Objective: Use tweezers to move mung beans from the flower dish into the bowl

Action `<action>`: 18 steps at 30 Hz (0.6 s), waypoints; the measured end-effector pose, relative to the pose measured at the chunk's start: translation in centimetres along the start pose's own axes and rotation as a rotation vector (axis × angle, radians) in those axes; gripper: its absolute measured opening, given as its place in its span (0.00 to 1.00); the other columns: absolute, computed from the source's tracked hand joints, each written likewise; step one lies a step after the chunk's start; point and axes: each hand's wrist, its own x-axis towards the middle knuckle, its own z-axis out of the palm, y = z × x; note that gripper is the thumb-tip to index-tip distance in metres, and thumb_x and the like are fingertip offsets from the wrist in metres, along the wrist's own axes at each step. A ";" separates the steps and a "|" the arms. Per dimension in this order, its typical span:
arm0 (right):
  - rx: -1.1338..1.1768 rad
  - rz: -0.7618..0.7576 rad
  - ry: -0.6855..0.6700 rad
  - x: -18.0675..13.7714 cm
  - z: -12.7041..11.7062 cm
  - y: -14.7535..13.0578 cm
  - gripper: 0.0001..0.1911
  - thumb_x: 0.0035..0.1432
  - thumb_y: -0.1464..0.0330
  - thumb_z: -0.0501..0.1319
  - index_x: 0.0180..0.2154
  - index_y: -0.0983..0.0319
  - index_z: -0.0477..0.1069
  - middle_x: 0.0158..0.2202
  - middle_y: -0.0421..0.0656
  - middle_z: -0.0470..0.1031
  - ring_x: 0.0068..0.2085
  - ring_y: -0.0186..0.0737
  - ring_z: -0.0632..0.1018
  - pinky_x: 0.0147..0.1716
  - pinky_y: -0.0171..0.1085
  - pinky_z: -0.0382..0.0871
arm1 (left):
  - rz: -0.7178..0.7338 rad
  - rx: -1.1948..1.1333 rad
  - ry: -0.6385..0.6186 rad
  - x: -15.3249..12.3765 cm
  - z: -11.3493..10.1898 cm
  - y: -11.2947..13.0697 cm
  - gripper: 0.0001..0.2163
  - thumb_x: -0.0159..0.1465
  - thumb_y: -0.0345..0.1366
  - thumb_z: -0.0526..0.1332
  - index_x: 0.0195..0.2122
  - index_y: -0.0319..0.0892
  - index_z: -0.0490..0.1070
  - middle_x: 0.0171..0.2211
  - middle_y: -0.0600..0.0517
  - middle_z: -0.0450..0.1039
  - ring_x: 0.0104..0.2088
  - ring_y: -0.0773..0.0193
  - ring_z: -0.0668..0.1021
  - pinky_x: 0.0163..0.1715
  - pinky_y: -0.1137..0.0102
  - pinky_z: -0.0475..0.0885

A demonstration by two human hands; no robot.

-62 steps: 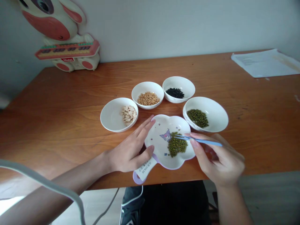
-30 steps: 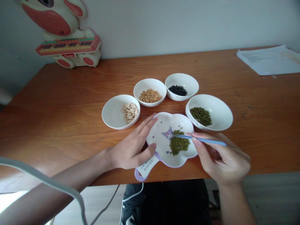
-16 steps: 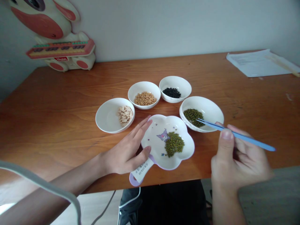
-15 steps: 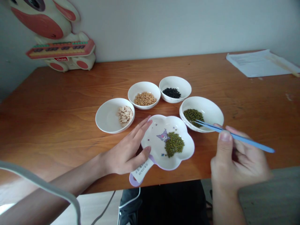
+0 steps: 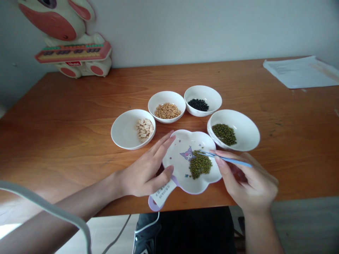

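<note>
A flower-shaped white plate (image 5: 180,165) with a cartoon print and a lilac handle lies near the table's front edge, with a heap of green beans (image 5: 200,165) on it. My left hand (image 5: 147,169) rests on the plate's left rim, fingers stretched along it and thumb pressing the edge. My right hand (image 5: 246,181) pinches blue tweezers (image 5: 225,158), whose tips reach the top of the bean heap. A white bowl (image 5: 245,132) to the right of the plate holds more green beans (image 5: 224,134).
Three more white bowls stand behind the plate: pale seeds (image 5: 144,128), yellow beans (image 5: 167,110) and black beans (image 5: 198,104). A rabbit-shaped toy keyboard (image 5: 71,53) sits at the back left by the wall. Papers (image 5: 302,72) lie at the back right.
My right hand has brought the tweezers back from the green-bean bowl on the right to the heap on the flower plate. My left hand has stayed on the plate's rim.
</note>
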 end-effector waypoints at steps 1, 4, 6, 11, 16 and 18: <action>0.001 0.000 -0.011 0.0 0.0 0.0 0.20 0.63 0.78 0.72 0.53 0.54 0.83 0.45 0.42 0.89 0.37 0.41 0.88 0.37 0.38 0.85 | 0.000 -0.001 0.000 0.0 0.0 0.0 0.40 0.77 0.36 0.58 0.83 0.49 0.33 0.84 0.38 0.37 0.82 0.36 0.51 0.79 0.36 0.57; 0.009 -0.008 -0.038 0.1 0.1 0.0 0.19 0.63 0.78 0.72 0.53 0.55 0.83 0.45 0.42 0.89 0.39 0.41 0.88 0.42 0.39 0.86 | 0.008 0.001 0.004 0.0 0.0 0.0 0.40 0.77 0.37 0.58 0.83 0.48 0.33 0.84 0.37 0.37 0.82 0.36 0.51 0.79 0.36 0.57; 0.008 -0.009 -0.044 0.2 0.1 0.0 0.19 0.63 0.78 0.72 0.53 0.54 0.83 0.45 0.42 0.89 0.39 0.42 0.89 0.42 0.39 0.86 | 0.009 0.000 0.006 0.0 0.0 0.1 0.40 0.77 0.37 0.57 0.83 0.48 0.33 0.84 0.37 0.37 0.82 0.37 0.51 0.79 0.37 0.57; 0.006 -0.004 -0.044 0.2 0.1 0.1 0.19 0.63 0.78 0.72 0.52 0.54 0.83 0.45 0.41 0.89 0.39 0.42 0.89 0.43 0.39 0.86 | 0.007 -0.006 0.002 0.0 -0.1 0.1 0.41 0.77 0.35 0.59 0.83 0.49 0.32 0.84 0.38 0.37 0.82 0.35 0.52 0.78 0.35 0.57; 0.002 -0.003 -0.047 0.1 0.1 0.2 0.19 0.63 0.78 0.72 0.52 0.54 0.83 0.46 0.41 0.89 0.41 0.42 0.89 0.45 0.39 0.86 | 0.001 0.004 0.000 0.0 0.0 0.0 0.41 0.77 0.36 0.58 0.83 0.49 0.32 0.84 0.37 0.37 0.82 0.35 0.51 0.78 0.35 0.57; 0.003 -0.008 -0.041 0.0 0.1 0.3 0.20 0.63 0.78 0.72 0.53 0.54 0.83 0.46 0.41 0.89 0.40 0.42 0.89 0.44 0.39 0.86 | 0.000 0.004 0.001 0.0 0.0 0.0 0.41 0.77 0.36 0.58 0.83 0.49 0.32 0.84 0.37 0.37 0.82 0.35 0.52 0.78 0.35 0.57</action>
